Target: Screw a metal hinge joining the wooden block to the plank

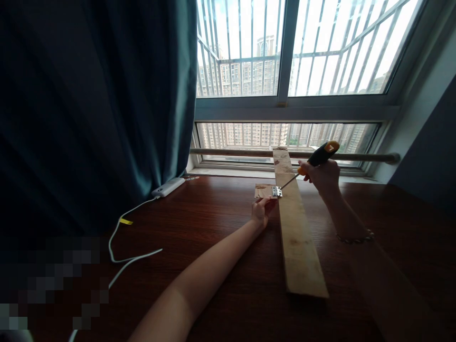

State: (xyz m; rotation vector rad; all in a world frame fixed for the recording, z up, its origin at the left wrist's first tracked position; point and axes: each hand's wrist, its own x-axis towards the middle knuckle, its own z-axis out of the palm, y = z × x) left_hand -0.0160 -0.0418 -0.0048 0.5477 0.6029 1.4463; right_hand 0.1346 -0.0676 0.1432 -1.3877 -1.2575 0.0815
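Observation:
My right hand point(326, 175) is wrapped round a screwdriver point(318, 154) with a black and yellow handle. Its shaft slants down to the left, and the tip meets a silver metal hinge point(277, 191). The hinge spans the joint between a long wooden plank point(298, 232) and a short wooden block point(262, 191) on its left. With closed fingers, my left hand point(261, 211) grips the near edge of the block just below the hinge. Part of that grip is hidden from view. Whether a screw sits under the tip is too small to tell.
The plank lies on a dark brown wooden tabletop point(213, 218), its far end by a horizontal rail point(235, 152) at the window. A white power strip point(169, 187) with a white cable point(116, 237) lies to the left, beside a dark blue curtain point(142, 95).

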